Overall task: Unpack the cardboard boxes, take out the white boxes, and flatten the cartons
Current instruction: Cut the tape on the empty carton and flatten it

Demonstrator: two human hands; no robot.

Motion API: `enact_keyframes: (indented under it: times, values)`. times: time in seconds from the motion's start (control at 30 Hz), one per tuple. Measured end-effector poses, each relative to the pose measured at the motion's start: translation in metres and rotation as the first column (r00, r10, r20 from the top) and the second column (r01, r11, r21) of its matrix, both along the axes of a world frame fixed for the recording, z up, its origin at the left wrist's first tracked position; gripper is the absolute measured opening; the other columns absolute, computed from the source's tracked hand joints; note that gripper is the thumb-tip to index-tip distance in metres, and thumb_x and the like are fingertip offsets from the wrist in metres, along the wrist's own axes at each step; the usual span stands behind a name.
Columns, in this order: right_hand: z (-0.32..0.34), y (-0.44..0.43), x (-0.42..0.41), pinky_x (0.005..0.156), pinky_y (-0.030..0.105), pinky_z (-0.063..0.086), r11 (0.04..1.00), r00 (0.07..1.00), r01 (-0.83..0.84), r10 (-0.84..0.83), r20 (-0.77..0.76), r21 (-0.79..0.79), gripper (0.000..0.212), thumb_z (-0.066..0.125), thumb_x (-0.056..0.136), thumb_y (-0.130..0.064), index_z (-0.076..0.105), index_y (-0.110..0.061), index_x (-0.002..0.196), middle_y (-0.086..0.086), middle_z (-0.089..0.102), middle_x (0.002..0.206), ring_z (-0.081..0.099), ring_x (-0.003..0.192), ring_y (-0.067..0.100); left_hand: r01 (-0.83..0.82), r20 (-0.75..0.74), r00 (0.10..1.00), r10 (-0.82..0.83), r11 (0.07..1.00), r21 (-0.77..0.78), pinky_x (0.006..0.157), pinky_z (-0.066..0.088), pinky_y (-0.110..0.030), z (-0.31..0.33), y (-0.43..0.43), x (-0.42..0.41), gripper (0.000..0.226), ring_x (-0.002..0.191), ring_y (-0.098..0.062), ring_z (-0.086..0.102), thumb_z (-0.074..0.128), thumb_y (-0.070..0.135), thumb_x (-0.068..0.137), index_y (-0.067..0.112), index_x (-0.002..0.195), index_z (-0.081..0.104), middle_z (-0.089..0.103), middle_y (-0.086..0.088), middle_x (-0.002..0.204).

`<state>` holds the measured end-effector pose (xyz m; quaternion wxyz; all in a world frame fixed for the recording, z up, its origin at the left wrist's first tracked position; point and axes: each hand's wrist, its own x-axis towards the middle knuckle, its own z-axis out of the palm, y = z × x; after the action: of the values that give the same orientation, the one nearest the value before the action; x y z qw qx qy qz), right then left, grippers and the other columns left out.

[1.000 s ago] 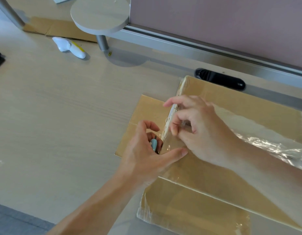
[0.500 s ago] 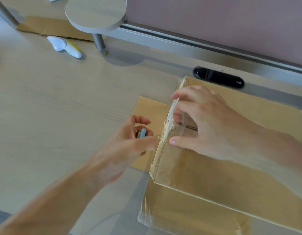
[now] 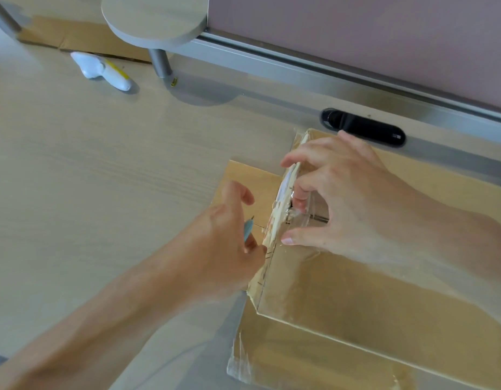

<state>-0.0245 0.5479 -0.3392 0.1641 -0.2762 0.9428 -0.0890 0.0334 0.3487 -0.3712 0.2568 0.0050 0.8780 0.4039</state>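
- Carton (image 3: 356, 291) lies on the bench (image 3: 103, 178), right of centre and near the rear rail. One flap (image 3: 252, 181) lies flat on the bench at its left end.
- Left hand (image 3: 224, 243) grips a small teal cutter (image 3: 247, 229). The fingers are closed round the handle and the tip shows above them, just beside the carton's left end face.
- Right hand (image 3: 347, 204) rests on the carton's top at that end. The fingers curl at the edge, one hooks into loosened clear tape (image 3: 299, 218), and the thumb presses flat on the top panel.
- Judged: the board is corrugated, stiff across its panels and yielding at the creases. One hand looks enough to steady it. Weight of contents cannot be told; no white boxes are in view.
- The faces are glossy under tape and film, and probably slippery to a flat palm. Best hold is at edges and corners.
- The tape looks thin and clingy. Take it at the lifted end and pull low along the seam.
- Risk: the blade sits close to the right fingers. Keep cuts shallow to spare the contents.
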Motion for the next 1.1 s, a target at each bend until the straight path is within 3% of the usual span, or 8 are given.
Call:
enact_keyframes:
  times: [0.13,0.27,0.4,0.47,0.57,0.7,0.93,1.1]
  values:
    - [-0.003,0.004,-0.001,0.123,0.038,0.012,0.997,0.998,0.005,0.0,0.069,-0.08,0.04,0.066,0.067,-0.079,0.051,-0.043,0.073,-0.025,0.047,0.142,0.029,0.141,0.0,-0.096,0.178,0.981,0.073,0.988,0.124,0.062,0.063,-0.028,0.004,-0.006,-0.004,0.027,0.063,-0.011,0.076,0.071,0.015,0.096,0.021,0.107,0.046,0.077,0.007,0.077]
    - [-0.004,0.01,0.0,0.119,0.031,0.014,0.988,0.993,-0.003,0.021,0.113,-0.152,0.032,0.072,0.072,-0.068,0.051,-0.045,0.079,-0.026,0.044,0.143,0.027,0.139,-0.005,-0.097,0.254,0.965,0.063,0.987,0.127,0.077,0.066,-0.04,0.004,-0.013,-0.012,0.033,0.071,-0.009,0.078,0.085,0.039,0.082,0.014,0.093,0.066,0.079,0.003,0.075]
    - [-0.006,0.015,-0.001,0.128,0.037,0.01,0.984,0.992,-0.031,0.052,0.116,-0.176,0.022,0.068,0.078,-0.062,0.054,-0.045,0.083,-0.025,0.042,0.146,0.026,0.145,-0.005,-0.113,0.31,0.95,0.044,0.972,0.208,0.051,0.058,-0.024,0.007,-0.015,-0.017,0.037,0.059,-0.018,0.075,0.085,0.048,0.077,0.014,0.074,0.071,0.077,-0.005,0.07]
    - [-0.007,0.017,-0.004,0.128,0.04,0.016,0.984,0.991,-0.062,0.081,0.108,-0.168,0.02,0.072,0.084,-0.052,0.065,-0.043,0.1,-0.016,0.047,0.147,0.032,0.146,0.007,-0.073,0.251,0.968,0.026,0.981,0.179,0.04,0.045,-0.02,0.005,-0.016,-0.019,0.043,0.042,-0.013,0.064,0.078,0.057,0.081,0.016,0.073,0.066,0.073,-0.002,0.062]
    - [-0.01,0.021,-0.009,0.118,0.044,0.032,0.986,0.986,-0.154,0.157,0.061,-0.059,0.046,0.08,0.087,-0.035,0.069,-0.021,0.13,0.001,0.056,0.144,0.045,0.138,0.024,-0.027,0.192,0.981,-0.003,0.988,0.151,0.043,0.036,-0.025,-0.001,-0.015,-0.022,0.042,0.04,-0.012,0.047,0.066,0.066,0.087,0.025,0.085,0.054,0.069,0.004,0.064]
    - [-0.011,0.027,-0.011,0.115,0.042,0.036,0.979,0.98,-0.198,0.2,0.019,-0.047,0.051,0.081,0.087,-0.036,0.069,-0.017,0.132,0.004,0.058,0.143,0.05,0.135,0.026,-0.143,0.219,0.974,0.056,0.904,0.402,0.057,0.041,-0.037,-0.01,-0.014,-0.027,0.015,0.055,-0.022,0.056,0.053,0.03,0.077,0.025,0.089,0.058,0.072,-0.002,0.081]
    - [-0.016,0.024,-0.017,0.123,0.037,0.021,0.976,0.975,-0.218,0.217,0.036,0.0,0.056,0.071,0.094,-0.04,0.057,-0.022,0.145,-0.002,0.046,0.154,0.036,0.145,0.02,0.074,-0.015,0.997,-0.073,0.938,0.34,0.046,0.053,-0.031,-0.014,-0.013,-0.025,0.021,0.054,-0.025,0.07,0.058,0.046,0.092,0.029,0.094,0.071,0.078,0.002,0.084]
    - [-0.023,0.019,-0.025,0.124,0.03,0.009,0.981,0.981,-0.192,0.19,0.047,0.037,0.048,0.057,0.104,-0.034,0.047,-0.036,0.151,-0.017,0.035,0.159,0.023,0.149,0.009,0.142,-0.075,0.988,-0.132,0.976,0.165,0.046,0.043,-0.019,-0.005,-0.009,-0.024,0.023,0.046,-0.008,0.059,0.054,0.038,0.102,0.029,0.087,0.068,0.072,0.014,0.072]
